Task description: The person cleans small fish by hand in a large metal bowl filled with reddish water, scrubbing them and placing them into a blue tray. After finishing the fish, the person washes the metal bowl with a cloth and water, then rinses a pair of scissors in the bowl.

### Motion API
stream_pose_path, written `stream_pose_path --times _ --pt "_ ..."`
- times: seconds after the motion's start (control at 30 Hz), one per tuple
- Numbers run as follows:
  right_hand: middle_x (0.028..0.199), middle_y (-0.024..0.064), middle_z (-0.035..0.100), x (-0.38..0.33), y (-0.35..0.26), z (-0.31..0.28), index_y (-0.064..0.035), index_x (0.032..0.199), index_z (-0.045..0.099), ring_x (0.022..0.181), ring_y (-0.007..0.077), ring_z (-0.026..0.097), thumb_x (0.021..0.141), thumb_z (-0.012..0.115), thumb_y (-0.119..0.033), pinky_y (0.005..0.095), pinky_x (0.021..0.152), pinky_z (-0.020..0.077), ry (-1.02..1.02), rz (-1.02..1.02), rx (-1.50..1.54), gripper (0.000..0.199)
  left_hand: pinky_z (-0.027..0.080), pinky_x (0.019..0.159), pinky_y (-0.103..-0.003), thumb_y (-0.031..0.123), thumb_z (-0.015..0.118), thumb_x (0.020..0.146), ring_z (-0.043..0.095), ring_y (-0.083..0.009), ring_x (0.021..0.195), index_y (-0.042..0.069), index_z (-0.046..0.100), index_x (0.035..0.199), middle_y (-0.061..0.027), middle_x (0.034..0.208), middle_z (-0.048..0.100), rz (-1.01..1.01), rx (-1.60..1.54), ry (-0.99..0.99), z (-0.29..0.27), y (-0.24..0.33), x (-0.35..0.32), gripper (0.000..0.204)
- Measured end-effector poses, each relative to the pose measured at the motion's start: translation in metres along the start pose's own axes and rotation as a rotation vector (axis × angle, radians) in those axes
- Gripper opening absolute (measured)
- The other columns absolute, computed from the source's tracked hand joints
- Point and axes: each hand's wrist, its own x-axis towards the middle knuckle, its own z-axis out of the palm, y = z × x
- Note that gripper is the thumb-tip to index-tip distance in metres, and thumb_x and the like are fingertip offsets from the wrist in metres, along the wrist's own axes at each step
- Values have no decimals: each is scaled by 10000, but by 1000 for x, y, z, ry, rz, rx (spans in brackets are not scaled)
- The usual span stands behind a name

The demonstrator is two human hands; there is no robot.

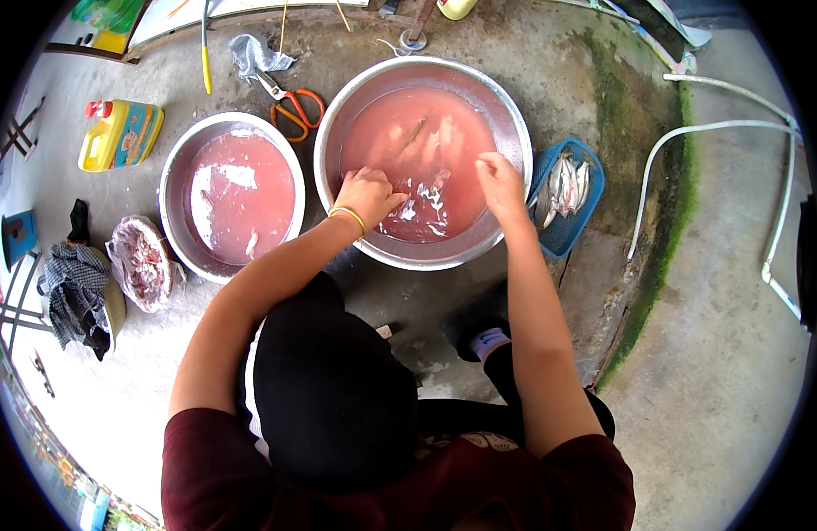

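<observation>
A large metal basin (512, 115) of cloudy pink water stands in front of me. Pale fish (439, 140) show dimly under its surface, one with a brownish back. Over the near left part of the water is my left hand (370, 196), fingers bent and closed; what they hold, if anything, is hidden. My right hand (501, 183) is closed at the right side of the basin, above the water by the inner wall, its contents not visible. Just right of the basin, a blue plastic basket (560, 237) holds several small silvery fish (567, 186).
To the left sits a smaller metal basin (171, 190) of pink water with pale scraps. Orange-handled scissors (295, 115) lie between the basins. Farther left are a yellow jug (121, 134), a plastic bag of pinkish scraps (143, 265) and a dark checked cloth (76, 288). White pipes (718, 126) run at right.
</observation>
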Motion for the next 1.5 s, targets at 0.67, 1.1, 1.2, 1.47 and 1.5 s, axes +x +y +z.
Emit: stream_pose_path --times 0.67,1.1,1.2,1.47,1.5 --pt "788 106 641 0 -3 50 -19 1017 557 685 179 638 997 464 -263 316 614 495 -300 355 288 262 444 964 -371 235 548 940 592 -271 1059 68 644 1114 -113 1064 656 32 -557 197 33 -20 14 259" --pt "959 48 626 -67 -28 56 -10 1147 564 815 124 602 948 514 -198 275 710 494 -363 163 309 278 451 784 -244 151 657 911 567 -64 838 42 663 1093 34 896 650 -61 -1311 -127 32 -8 21 212" --pt "991 60 652 -56 -48 32 -18 1165 600 856 118 614 983 532 -241 254 680 509 -127 211 555 295 463 854 -237 60 642 893 583 -57 921 27 657 1146 5 988 675 -95 -1127 -145 5 8 14 256" --pt "1011 85 652 -55 -58 23 29 1165 590 830 132 639 978 543 -162 258 733 549 -407 167 647 271 517 774 -289 35 631 865 659 -143 848 23 672 1091 -71 926 692 153 -855 43 8 5 11 229" --pt "1002 87 651 -56 -58 24 27 1147 594 832 137 642 976 542 -153 262 734 554 -387 216 676 254 516 774 -298 43 639 853 665 -161 846 32 675 1073 -81 922 693 121 -780 49 7 5 10 223"
